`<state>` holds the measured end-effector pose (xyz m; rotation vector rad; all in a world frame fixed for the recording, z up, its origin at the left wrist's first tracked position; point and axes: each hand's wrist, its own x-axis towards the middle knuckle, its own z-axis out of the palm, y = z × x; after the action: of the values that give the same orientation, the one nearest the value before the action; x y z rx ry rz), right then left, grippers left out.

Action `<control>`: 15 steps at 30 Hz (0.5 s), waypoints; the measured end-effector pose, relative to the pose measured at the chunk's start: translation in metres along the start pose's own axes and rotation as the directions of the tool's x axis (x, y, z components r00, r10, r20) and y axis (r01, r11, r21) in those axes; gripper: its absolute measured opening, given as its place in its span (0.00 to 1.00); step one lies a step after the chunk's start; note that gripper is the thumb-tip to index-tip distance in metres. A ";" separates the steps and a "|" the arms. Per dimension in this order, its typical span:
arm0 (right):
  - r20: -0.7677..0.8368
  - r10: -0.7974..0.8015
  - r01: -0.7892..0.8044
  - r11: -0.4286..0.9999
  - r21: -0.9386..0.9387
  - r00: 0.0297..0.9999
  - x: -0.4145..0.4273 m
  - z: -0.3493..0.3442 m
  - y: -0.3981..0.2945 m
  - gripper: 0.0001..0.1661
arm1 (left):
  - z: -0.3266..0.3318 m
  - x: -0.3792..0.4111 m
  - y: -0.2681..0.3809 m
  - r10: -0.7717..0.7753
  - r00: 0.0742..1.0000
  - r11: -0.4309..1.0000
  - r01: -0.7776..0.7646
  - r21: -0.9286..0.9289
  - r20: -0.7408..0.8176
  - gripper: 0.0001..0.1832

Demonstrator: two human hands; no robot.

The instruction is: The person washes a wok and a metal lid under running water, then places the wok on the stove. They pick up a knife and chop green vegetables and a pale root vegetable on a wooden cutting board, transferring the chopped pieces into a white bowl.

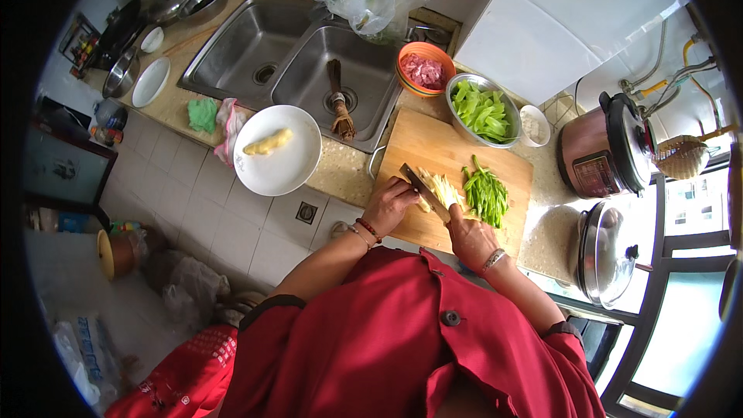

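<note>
My right hand (pixel 473 242) is closed around the handle of a kitchen knife (pixel 422 187), whose dark blade slants across the wooden cutting board (pixel 415 133). Close to the blade, the curled fingers of my left hand (pixel 390 204) hold a pale piece, apparently ginger (pixel 424 205), against the board. Beyond the knife lies a pile of pale yellow shreds (pixel 446 187). Cut green strips (pixel 486 193) form a second heap to its right. A peeled ginger root (pixel 269 142) rests on a white plate (pixel 290 171) left of the board.
Behind the board stand an orange bowl of cut raw meat (pixel 424 71), a metal bowl of green slices (pixel 479 111) and a small white bowl of powder (pixel 534 126). A double sink (pixel 232 40) holds a brush (pixel 341 107). At right are a pressure cooker (pixel 598 148) and a glass-lidded pan (pixel 609 258).
</note>
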<state>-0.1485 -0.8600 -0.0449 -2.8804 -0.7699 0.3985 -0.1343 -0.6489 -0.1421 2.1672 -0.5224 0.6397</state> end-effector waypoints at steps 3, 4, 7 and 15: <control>0.018 0.034 -0.034 0.999 -0.028 0.999 0.001 -0.002 -0.002 0.11 | 0.001 -0.001 -0.003 -0.009 1.000 0.999 0.010 -0.038 0.012 0.06; -0.005 0.019 -0.019 1.000 -0.015 1.000 0.001 -0.005 -0.003 0.10 | 0.003 0.000 -0.004 -0.011 1.000 0.999 0.011 -0.040 -0.005 0.07; 0.019 0.018 -0.018 1.000 0.014 1.000 -0.003 -0.012 -0.005 0.10 | 0.004 -0.003 -0.003 -0.020 1.000 0.998 0.019 -0.056 -0.015 0.08; -0.028 0.011 -0.009 0.998 0.058 1.000 0.000 -0.006 -0.007 0.10 | 0.000 -0.001 -0.002 0.017 1.000 1.000 -0.016 0.018 -0.026 0.08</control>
<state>-0.1502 -0.8546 -0.0378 -2.8305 -0.7271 0.3744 -0.1344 -0.6475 -0.1436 2.1703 -0.5228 0.6832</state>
